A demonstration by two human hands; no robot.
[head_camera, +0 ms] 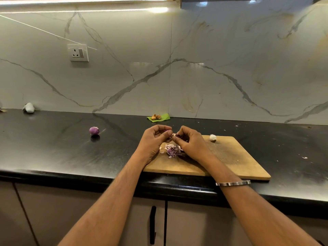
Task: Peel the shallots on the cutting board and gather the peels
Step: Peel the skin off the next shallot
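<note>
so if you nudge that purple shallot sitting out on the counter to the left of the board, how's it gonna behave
The purple shallot looks round, so it would probably roll on the smooth black counter rather than slide. It looks small, so likely light. It appears peeled and shiny, so it may feel a bit slippery between the fingers.

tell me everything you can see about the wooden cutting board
The cutting board is a flat rectangle of light brown wood with rounded corners and a scuffed, pale-worn middle. It lies flat on the black counter, its near edge close to the counter's front. A heap of purple peels sits on its left part, and a small white bulb rests near its far edge. Both hands work just above its left end, hiding that part.
</note>
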